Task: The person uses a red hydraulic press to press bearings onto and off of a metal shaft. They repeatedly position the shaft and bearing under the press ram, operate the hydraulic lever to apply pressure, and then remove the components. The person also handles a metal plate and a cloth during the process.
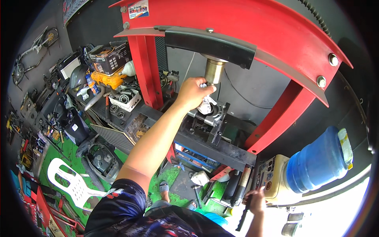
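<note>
Red-painted steel makes up the tall press frame, and from the black steel block under its top beam a brass-coloured metal cylinder points down. The left hand is raised to this cylinder's lower end, its thumb and fingers curled together around a crumpled white wrap. The wrap hangs out below the thumb; what it may cover within the grip cannot be told.

Just below the left hand, a grey curved metal fixture lies over the black steel bed beams of the press. The wrap is directly over or against the fixture's near left side; whether they touch is unclear.

The right hand is low and well apart from the wrap, to the right of the person's body, its fingers closed around a long black bar-shaped handle that slants down to the left.

Beyond the right hand, a ribbed blue plastic water bottle lies tilted beside a cream-coloured plastic container. To the left of the frame, round metal bearing rings and an open white cardboard box rest on a cluttered dark table.
</note>
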Motion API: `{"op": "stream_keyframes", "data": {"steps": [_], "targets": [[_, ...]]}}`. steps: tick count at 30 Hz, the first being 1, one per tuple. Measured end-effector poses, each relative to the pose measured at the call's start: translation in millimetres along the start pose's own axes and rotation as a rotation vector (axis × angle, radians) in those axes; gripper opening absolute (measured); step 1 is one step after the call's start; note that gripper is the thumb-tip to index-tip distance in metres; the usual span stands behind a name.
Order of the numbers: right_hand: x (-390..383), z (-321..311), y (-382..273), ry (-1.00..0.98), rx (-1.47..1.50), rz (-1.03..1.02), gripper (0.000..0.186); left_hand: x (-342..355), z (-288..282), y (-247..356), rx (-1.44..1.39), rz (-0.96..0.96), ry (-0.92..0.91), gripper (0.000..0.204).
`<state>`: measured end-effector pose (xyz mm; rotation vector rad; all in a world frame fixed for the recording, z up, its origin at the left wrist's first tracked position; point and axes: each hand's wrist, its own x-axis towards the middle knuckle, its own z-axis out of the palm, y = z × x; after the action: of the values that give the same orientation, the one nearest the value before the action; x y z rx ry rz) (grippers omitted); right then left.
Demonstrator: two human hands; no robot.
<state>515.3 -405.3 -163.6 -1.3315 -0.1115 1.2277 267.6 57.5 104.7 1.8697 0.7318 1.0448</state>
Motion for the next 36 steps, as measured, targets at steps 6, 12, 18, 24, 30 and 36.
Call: {"op": "stream_keyframes", "data": {"steps": [6, 12, 18, 24, 30, 36], "targets": [[-31, 52, -135, -0.260, -0.261, -0.311, 0.106, -1, -5, -2, 0.073, 0.045, 0.008, 0.026], [-16, 123, -238, -0.412, 0.257, -0.584, 0.081, -2, -3, -3, -0.010, -0.011, 0.001, 0.027], [10, 25, -39, -0.063, -0.109, -0.177, 0.106, -1, -1, 12, 0.108, 0.013, -0.012, 0.032], [-4, 45, -130, -0.351, -0.263, -0.127, 0.112, -3, -8, 5, 0.075, 0.017, -0.006, 0.032], [0, 114, -240, -0.393, 0.239, -0.558, 0.075, 3, -6, 0, 0.010, -0.001, -0.043, 0.031], [1, 41, -72, -0.240, -0.085, -0.173, 0.106, 1, -6, 3, 0.063, 0.007, -0.019, 0.030]]}}
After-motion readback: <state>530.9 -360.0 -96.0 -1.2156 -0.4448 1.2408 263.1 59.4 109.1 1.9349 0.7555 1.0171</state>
